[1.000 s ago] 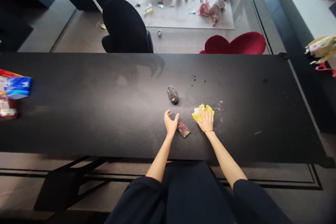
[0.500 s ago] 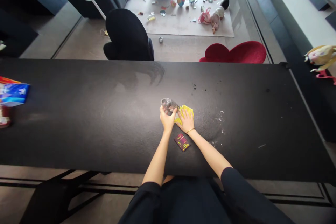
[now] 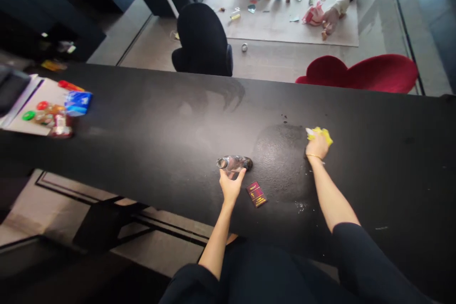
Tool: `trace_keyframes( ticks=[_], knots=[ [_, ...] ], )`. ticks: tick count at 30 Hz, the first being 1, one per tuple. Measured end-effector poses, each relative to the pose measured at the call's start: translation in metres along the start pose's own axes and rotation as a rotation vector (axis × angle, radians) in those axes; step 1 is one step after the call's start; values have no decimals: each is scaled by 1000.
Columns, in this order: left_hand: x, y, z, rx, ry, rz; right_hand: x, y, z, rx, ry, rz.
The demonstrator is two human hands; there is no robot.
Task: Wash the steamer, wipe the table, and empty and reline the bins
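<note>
The left hand (image 3: 230, 187) clasps a clear glass jar (image 3: 233, 163) from the near side, thumb by the base and fingers towards the mouth, a span that probably keeps the round body from rolling or slipping. The jar is tipped on its side over the bench (image 3: 160, 152), mouth to the left, with dark contents at the base end. Well to its right, the right hand (image 3: 318, 146) is on a bunched yellow cloth (image 3: 325, 136), the arm stretched out; the hand's place over the cloth would suit pushing it across the surface. Between jar and cloth lies a darker, wet-looking patch (image 3: 281, 161), and the jar seems held off to one side of it. A dark red packet (image 3: 257, 194) lies flat just beside the left hand, touched by neither hand. White specks (image 3: 301, 206) lie at the patch's near right edge. The right fingertips blur into the cloth, so whether they curl around it or press flat I cannot tell. The left fingers are partly hidden by the jar, and whether the glass touches the bench is unclear. The lettering on the packet is too small to read.
</note>
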State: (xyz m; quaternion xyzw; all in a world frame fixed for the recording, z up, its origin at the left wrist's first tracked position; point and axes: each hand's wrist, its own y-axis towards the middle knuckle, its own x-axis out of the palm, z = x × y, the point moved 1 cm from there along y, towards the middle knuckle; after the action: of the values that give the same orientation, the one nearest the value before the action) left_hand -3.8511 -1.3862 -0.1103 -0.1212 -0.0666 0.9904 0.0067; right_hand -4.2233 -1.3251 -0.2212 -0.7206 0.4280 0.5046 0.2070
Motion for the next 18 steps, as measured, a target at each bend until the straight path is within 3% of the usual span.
trace_keyframes(
  ticks=[2, 4, 7, 12, 18],
  knots=[
    [-9, -5, 3, -7, -24, 18, -15, -8, 14, 16, 93, 90],
    [-21, -3, 6, -6, -27, 50, -16, -24, -4, -73, 240, 130],
    [-47, 9, 11, 21, 1, 129, 0, -72, -79, -277, 441, 31],
    [-110, 40, 30, 95, 38, 242, 19, -190, -224, -520, 568, -204],
    [-200, 74, 40, 181, 35, 348, 55, -316, -333, -789, 409, -513]
  ],
)
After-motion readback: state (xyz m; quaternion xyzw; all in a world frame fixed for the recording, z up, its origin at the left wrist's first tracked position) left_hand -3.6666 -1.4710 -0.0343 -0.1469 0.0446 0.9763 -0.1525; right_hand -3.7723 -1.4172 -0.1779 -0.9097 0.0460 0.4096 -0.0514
